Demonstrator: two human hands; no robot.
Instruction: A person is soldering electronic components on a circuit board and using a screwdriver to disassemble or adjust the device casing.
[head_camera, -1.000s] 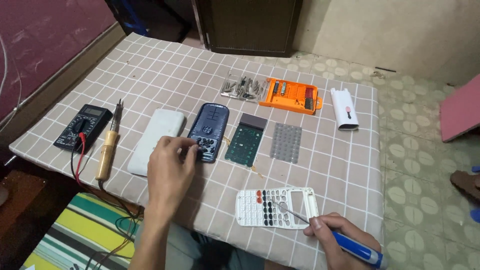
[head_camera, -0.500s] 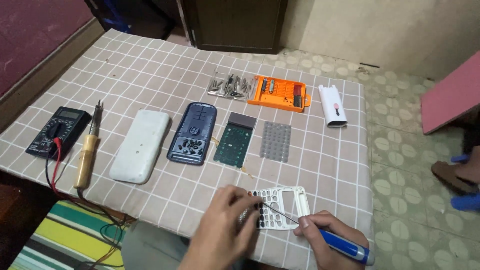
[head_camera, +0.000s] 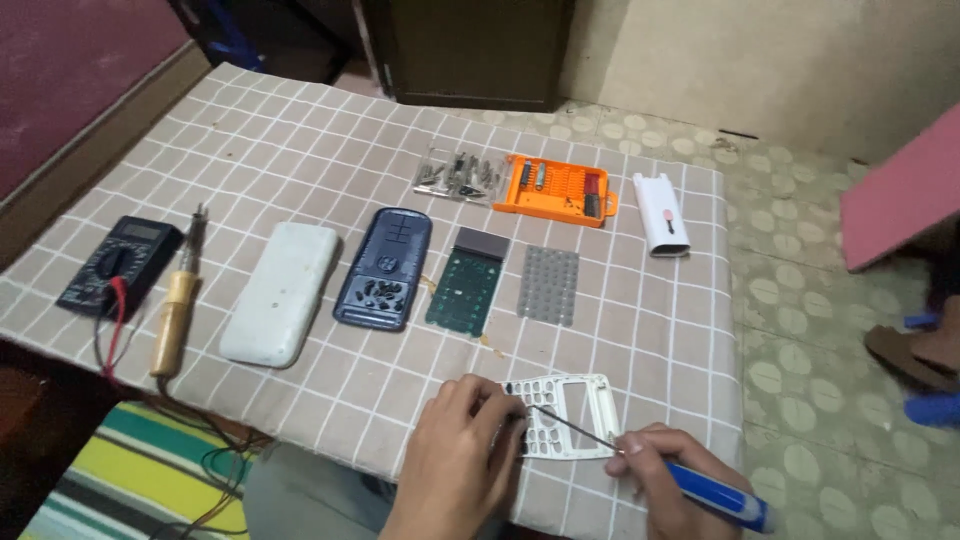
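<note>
Plastic, white and pierced with rows of small key holes and a larger window, makes up the calculator faceplate (head_camera: 562, 415) lying at six o'clock on the table, close to its near edge. The left hand (head_camera: 462, 455) curls its fingers down onto the faceplate's left end, pressing it flat. The right hand (head_camera: 665, 478) is closed around a blue-handled screwdriver (head_camera: 700, 490), whose thin metal shaft slants up and left so the tip rests on the faceplate.

Checked cloth (head_camera: 300, 150) in beige with white lines covers the table. Beyond the hands, toward twelve o'clock, lie a green circuit board (head_camera: 466, 288), a grey rubbery key mat (head_camera: 549, 285) studded with bumps, and a dark blue shell (head_camera: 385, 268) with oval holes. A smooth white cover (head_camera: 281, 292) sits at ten o'clock, then a wooden-handled soldering iron (head_camera: 176, 315) and a black multimeter (head_camera: 119, 265) with red and black leads at nine o'clock. Farther off are an orange bit case (head_camera: 556, 189), a clear packet of metal bits (head_camera: 458, 172) and a white plastic cover (head_camera: 661, 213). Nothing lies between the hands and the faceplate.
</note>
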